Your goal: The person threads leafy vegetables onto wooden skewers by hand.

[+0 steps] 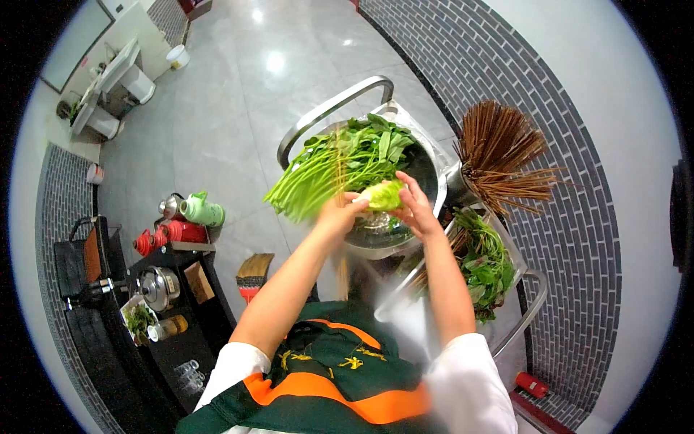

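Note:
Between my left hand (pixel 338 215) and my right hand (pixel 417 208) is a small, pale green lettuce head (pixel 383 194). My left fingers pinch its left end, and my right fingers curl around its right end. Both hands are over the front part of a round metal basin (pixel 439 189) with water in it. Long-stemmed leafy greens (pixel 318 172) lie across the basin just beyond the lettuce, their stems sticking out over the left rim. The underside of the lettuce is hidden.
The basin stands on a metal cart with a curved handle (pixel 318 108). To the right are a container of brown sticks (pixel 499 152) and more greens (pixel 483 264). A black table (pixel 195 354) at left bears a lidded pot (pixel 157 288). A green thermos (pixel 202 209) stands behind it.

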Available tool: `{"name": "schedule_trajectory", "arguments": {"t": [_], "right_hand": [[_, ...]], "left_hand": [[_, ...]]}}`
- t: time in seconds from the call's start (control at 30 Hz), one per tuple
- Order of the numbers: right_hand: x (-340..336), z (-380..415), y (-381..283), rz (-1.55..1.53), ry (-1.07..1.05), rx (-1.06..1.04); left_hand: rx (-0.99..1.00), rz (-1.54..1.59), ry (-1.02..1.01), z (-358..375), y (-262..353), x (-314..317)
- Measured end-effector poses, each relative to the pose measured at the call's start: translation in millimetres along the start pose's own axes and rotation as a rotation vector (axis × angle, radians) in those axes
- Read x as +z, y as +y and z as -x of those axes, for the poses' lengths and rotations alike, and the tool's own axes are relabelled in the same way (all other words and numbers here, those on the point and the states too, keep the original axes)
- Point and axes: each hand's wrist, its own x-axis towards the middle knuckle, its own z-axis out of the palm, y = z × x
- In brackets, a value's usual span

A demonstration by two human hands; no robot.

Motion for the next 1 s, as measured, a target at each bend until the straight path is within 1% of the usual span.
{"name": "schedule_trajectory", "arguments": {"t": [0.03, 0.07, 0.13, 0.17, 0.2, 0.23, 0.27, 0.33, 0.37, 0.4, 0.47, 0.53, 0.57, 0.6, 0.67, 0.73, 0.8, 0.87, 0.93, 1.0], "right_hand": [[2.7, 3.3, 10.1, -0.325, 0.012, 0.008], [6.2, 5.6, 19.8, -0.649, 0.021, 0.013], [22.1, 8.5, 35.1, -0.556, 0.043, 0.000], [27.4, 5.9, 36.7, -0.574, 0.046, 0.001], [32.9, 4.3, 35.9, -0.594, 0.048, 0.002], [35.3, -1.1, 37.4, -0.621, 0.086, -0.068], [32.8, -2.7, 33.6, -0.625, 0.088, -0.075], [25.1, -3.8, 20.5, -0.673, 0.082, -0.025], [17.0, -5.3, 18.8, -0.590, 0.097, -0.025], [9.2, -5.4, 16.8, -0.518, 0.107, -0.045], [0.6, -6.6, 12.4, -0.471, 0.117, -0.069], [-1.2, -6.8, 4.7, -0.522, 0.101, -0.056], [-1.3, -7.1, 1.9, -0.571, 0.082, -0.038], [-2.7, -8.4, 1.1, -0.572, 0.081, -0.040], [-3.9, -9.2, 1.9, -0.530, 0.221, 0.013], [1.2, -7.1, -6.2, -0.542, 0.212, -0.005], [4.2, -5.4, -12.3, -0.474, 0.227, -0.053], [4.4, -5.1, -14.1, -0.472, 0.210, -0.057], [5.8, -4.8, -16.7, -0.472, 0.194, -0.061], [8.1, -2.6, -20.7, -0.391, 0.217, -0.041]], "left_hand": [[-0.034, 0.132, 0.042, 1.8, 2.6, 2.9], [-0.031, 0.126, 0.036, -2.4, -1.8, 4.2], [0.021, 0.167, 0.070, -9.7, -12.1, 6.9], [-0.048, 0.076, 0.036, -7.5, -14.5, 5.8], [-0.049, 0.070, 0.035, -4.0, -15.2, 5.5], [-0.019, 0.043, 0.033, -1.1, -15.6, 5.2], [0.013, 0.015, 0.031, 1.7, -15.7, 4.7], [0.036, -0.143, 0.066, 8.8, -21.2, -8.8], [0.210, -0.266, 0.015, 9.9, -31.8, -21.4], [0.222, -0.294, -0.007, 17.3, -30.0, -25.9], [0.246, -0.349, -0.049, 32.1, -26.4, -35.0], [0.068, -0.351, -0.066, 51.8, -18.1, -38.7], [0.153, -0.235, -0.070, 60.0, -15.4, -36.8], [0.155, -0.237, -0.069, 66.1, -11.5, -35.6], [0.189, -0.154, -0.019, 76.0, -7.9, -35.1], [0.194, -0.166, 0.019, 77.0, -11.7, -37.5], [0.197, -0.177, 0.054, 77.1, -16.8, -40.5], [0.183, -0.331, 0.049, 77.3, -20.4, -45.0], [0.173, -0.303, 0.042, 83.6, -14.1, -41.4], [0.164, -0.276, 0.032, 86.4, -12.2, -38.7]]}}
